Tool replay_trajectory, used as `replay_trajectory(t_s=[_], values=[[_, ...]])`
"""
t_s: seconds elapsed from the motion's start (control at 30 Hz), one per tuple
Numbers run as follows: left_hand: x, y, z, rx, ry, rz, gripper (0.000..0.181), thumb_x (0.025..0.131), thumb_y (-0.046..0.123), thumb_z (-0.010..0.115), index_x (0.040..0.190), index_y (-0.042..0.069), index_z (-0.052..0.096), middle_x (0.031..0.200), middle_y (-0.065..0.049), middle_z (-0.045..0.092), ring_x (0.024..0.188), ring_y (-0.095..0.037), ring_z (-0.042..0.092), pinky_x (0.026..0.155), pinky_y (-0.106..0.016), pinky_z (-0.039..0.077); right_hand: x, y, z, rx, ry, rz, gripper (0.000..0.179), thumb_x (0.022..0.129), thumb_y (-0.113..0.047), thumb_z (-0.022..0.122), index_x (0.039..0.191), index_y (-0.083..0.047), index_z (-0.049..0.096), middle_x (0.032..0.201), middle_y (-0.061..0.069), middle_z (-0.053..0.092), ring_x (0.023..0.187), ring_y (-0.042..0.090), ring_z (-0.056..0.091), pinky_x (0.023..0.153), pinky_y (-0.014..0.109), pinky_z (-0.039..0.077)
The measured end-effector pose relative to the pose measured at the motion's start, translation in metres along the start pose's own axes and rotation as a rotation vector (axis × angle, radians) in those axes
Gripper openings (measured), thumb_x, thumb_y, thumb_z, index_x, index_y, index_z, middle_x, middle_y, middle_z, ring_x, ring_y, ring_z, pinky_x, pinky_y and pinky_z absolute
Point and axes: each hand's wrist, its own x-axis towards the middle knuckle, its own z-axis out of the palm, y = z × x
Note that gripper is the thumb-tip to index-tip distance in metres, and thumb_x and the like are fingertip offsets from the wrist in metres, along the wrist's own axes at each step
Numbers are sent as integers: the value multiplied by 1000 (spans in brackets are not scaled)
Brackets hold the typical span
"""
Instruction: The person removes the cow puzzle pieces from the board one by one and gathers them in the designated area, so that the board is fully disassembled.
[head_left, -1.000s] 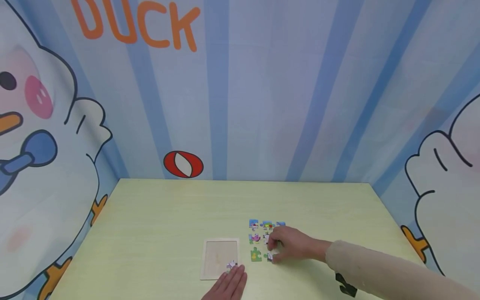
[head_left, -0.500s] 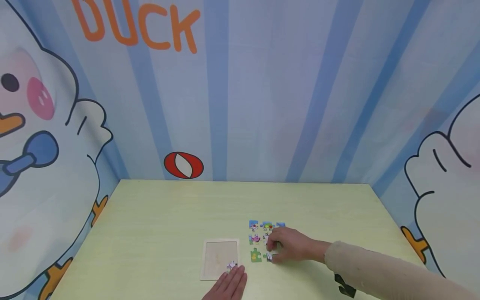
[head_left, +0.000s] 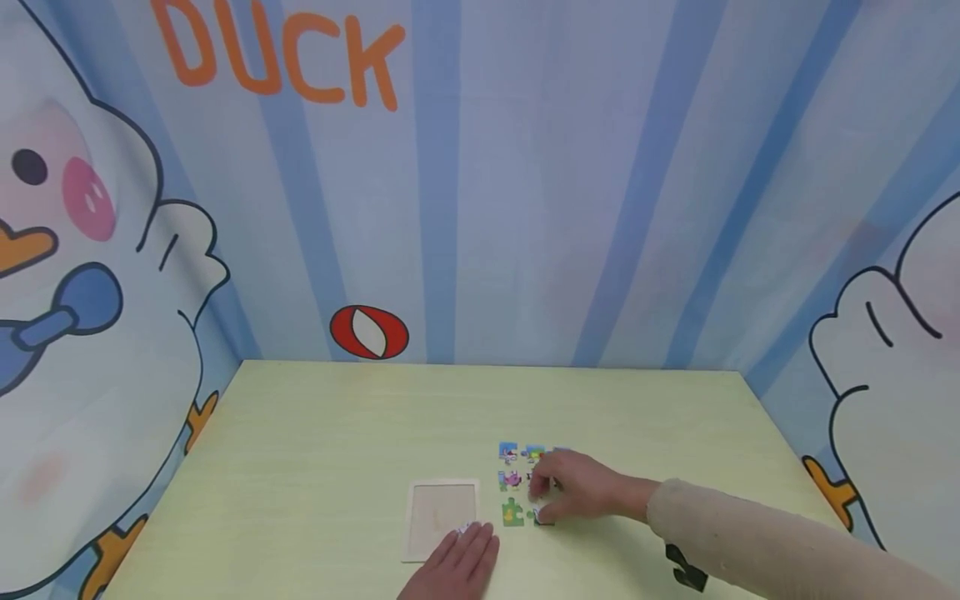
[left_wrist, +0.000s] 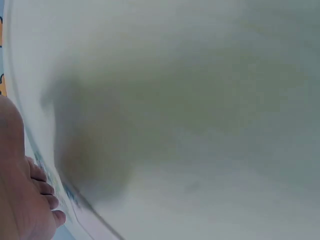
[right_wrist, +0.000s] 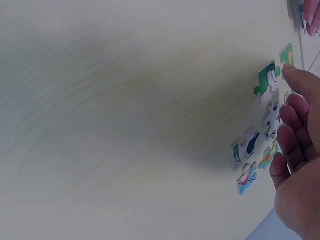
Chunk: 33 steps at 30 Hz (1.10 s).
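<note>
My left hand (head_left: 453, 567) lies with straight fingers over the lower right corner of a shallow square wooden puzzle tray (head_left: 409, 521). A white jigsaw piece (head_left: 463, 528) in that corner shows just past the fingertips, mostly covered. My right hand (head_left: 577, 487) hovers low over loose jigsaw pieces right of the tray, fingers loosely bent and thumb apart. Its thumb is close by a green-and-white piece (right_wrist: 266, 80) in the right wrist view; nothing shows between the fingers. A green piece (head_left: 513, 512) and a pink-figured piece (head_left: 510, 480) lie left of this hand.
Blue-topped pieces (head_left: 507, 452) form the far row. In the right wrist view a dark-and-white piece (right_wrist: 246, 149) and a blue-edged piece (right_wrist: 247, 179) lie flat. A pale yellow table (head_left: 330, 433) carries everything, with a striped cartoon curtain (head_left: 510, 183) behind.
My left fingers have slid slightly up and right, covering more of the piece in the tray corner. My right hand has shifted slightly left over the loose pieces. The head view has tilted a little.
</note>
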Motion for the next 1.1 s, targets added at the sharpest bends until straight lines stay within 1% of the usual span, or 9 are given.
replay_trajectory(t_s=[0.13,0.2,0.37,0.43,0.57,0.73,0.8,0.93,1.1], values=[[0,-11,-8,-27,-9,-37,84,107,74,28,152,10,58,158,-4,57,147,-17,52,116,-33,44,3,-6,-4,16,8,-19,22,85,-23,92,97,-17,74,95,-11,66,89,10,58,83,28,50],[-1,-20,-11,-68,-19,-61,81,108,71,31,153,9,57,159,-6,56,148,-19,51,116,-35,44,5,-9,-5,25,8,-22,21,85,-22,92,97,-16,75,96,-10,67,89,11,59,83,28,51],[-2,-45,-21,-232,-126,-132,82,108,69,38,160,6,48,166,-9,47,155,-24,42,123,-44,38,10,-14,-4,47,-1,-15,21,87,-24,92,99,-16,76,94,-9,67,87,12,58,81,27,51],[-3,-55,-24,-270,-153,-152,84,107,69,42,162,5,45,169,-10,43,157,-25,39,124,-47,36,12,-16,-3,51,4,-29,21,87,-23,92,99,-15,76,94,-8,67,86,12,58,80,27,51],[-4,-74,-26,-298,-168,-158,86,105,68,49,163,5,42,172,-10,38,159,-28,34,126,-49,32,14,-19,1,51,11,-71,22,87,-22,91,101,-14,76,98,-8,67,88,10,59,81,25,51],[-4,-91,-26,-363,-216,-145,90,104,70,48,167,7,36,175,-8,31,162,-27,28,129,-51,27,20,-26,6,21,12,-115,24,89,-26,90,105,-13,78,100,-8,69,89,7,59,81,22,50],[-5,-96,-25,-381,-229,-134,92,103,73,47,167,8,35,176,-7,30,162,-26,27,129,-51,26,23,-30,9,7,22,-139,26,88,-27,90,106,-12,79,100,-5,71,87,9,60,80,22,50],[-7,-103,-22,-404,-245,-121,96,101,76,48,168,9,34,176,-6,30,162,-26,27,129,-50,26,29,-36,15,13,6,-126,31,88,-29,90,111,-12,80,102,-5,71,90,10,60,84,23,50],[-9,-108,-16,-386,-255,-110,100,98,81,47,168,10,34,176,-4,31,162,-25,29,129,-50,26,33,-41,19,0,-9,-118,37,89,-32,89,121,-14,79,108,-7,69,98,7,58,91,26,51]])
